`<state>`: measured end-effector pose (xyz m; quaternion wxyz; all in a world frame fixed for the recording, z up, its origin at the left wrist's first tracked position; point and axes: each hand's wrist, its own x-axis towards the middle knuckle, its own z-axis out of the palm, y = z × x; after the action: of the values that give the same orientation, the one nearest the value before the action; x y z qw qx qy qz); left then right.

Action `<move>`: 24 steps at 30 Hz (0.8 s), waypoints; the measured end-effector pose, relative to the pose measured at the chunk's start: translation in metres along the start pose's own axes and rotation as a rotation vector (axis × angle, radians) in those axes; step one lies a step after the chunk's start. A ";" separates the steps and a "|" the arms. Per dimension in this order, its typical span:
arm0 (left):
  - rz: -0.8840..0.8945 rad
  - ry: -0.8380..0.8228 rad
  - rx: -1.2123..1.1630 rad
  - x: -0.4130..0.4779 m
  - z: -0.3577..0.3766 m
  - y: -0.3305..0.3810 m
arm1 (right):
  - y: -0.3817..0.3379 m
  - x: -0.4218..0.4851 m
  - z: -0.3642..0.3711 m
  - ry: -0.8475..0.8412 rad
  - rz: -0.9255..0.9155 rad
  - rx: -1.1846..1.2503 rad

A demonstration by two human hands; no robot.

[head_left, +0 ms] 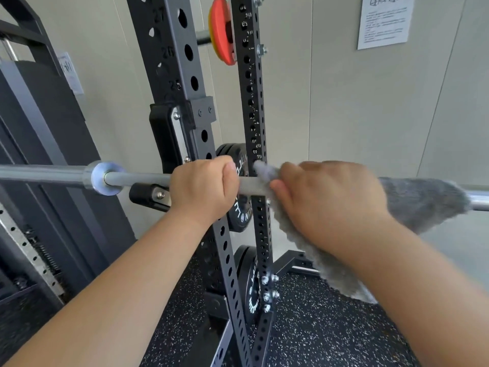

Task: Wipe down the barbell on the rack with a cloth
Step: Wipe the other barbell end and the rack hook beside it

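Fingers of left hand wrap grey steel barbell; right hand beside them clutches fluffy grey cloth; loose tail may snag black perforated rack.

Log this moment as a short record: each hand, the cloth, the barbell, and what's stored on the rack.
left hand: grips the barbell beside the rack upright
right hand: holds the cloth against the barbell
cloth: grey, draped over the barbell, corner hanging below
plates: black plates behind the barbell, red plate higher up
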<state>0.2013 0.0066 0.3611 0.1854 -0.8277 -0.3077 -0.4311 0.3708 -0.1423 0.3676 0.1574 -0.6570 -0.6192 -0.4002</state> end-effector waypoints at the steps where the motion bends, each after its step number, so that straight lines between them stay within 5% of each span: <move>1: -0.006 0.028 0.002 -0.002 0.002 0.000 | -0.009 0.001 0.004 -0.025 -0.029 0.026; 4: -0.005 0.049 0.032 -0.003 0.004 0.001 | -0.012 0.000 0.007 -0.084 -0.065 0.053; 10: -0.034 -0.346 -0.007 0.022 -0.018 -0.003 | 0.003 0.004 -0.007 -0.123 0.096 0.068; 13: -0.073 -0.466 0.009 0.031 -0.018 -0.003 | -0.014 0.004 0.008 -0.037 0.009 -0.029; 19: -0.003 -0.166 0.083 0.011 -0.009 -0.003 | 0.014 -0.012 -0.006 -0.089 -0.048 0.126; 24: 0.010 0.043 0.038 -0.001 0.005 -0.004 | 0.025 -0.028 -0.009 -0.020 0.203 0.001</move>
<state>0.2015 0.0124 0.3577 0.2097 -0.8160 -0.3077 -0.4422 0.3937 -0.1727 0.3605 0.1914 -0.7204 -0.5510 -0.3753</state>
